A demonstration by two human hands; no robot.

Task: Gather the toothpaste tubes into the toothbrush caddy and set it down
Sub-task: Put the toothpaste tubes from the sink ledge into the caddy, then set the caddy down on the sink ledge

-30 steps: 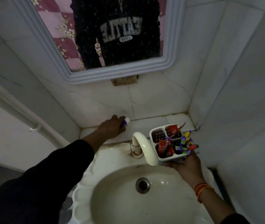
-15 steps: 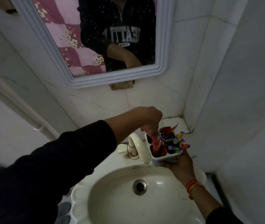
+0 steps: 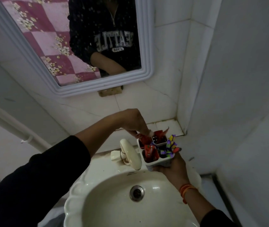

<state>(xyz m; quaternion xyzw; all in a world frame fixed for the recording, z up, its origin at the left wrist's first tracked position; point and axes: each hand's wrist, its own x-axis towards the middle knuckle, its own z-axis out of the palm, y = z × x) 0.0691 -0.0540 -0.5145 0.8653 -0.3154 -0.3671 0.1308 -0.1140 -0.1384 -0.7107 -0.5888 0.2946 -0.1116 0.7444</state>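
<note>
My right hand [image 3: 173, 169] grips the base of a white toothbrush caddy [image 3: 159, 162] and holds it above the sink's back edge. Its compartments hold red toothpaste tubes [image 3: 150, 152] and several purple and yellow toothbrushes [image 3: 169, 147]. My left hand [image 3: 134, 122] reaches over the caddy from the left. Its fingers pinch a red toothpaste tube [image 3: 142, 138] whose lower end is inside the caddy's back-left compartment.
A cream faucet [image 3: 131, 153] curves over the sink [image 3: 112, 199] just left of the caddy. A tiled ledge [image 3: 166, 126] runs behind, meeting the corner wall on the right. A framed mirror [image 3: 74, 46] hangs above. A white pipe [image 3: 12, 126] crosses the left wall.
My left hand picked a tube off the ledge at the left, carried it right over the faucet, and now lowers it into the caddy. The caddy stays in my right hand.
</note>
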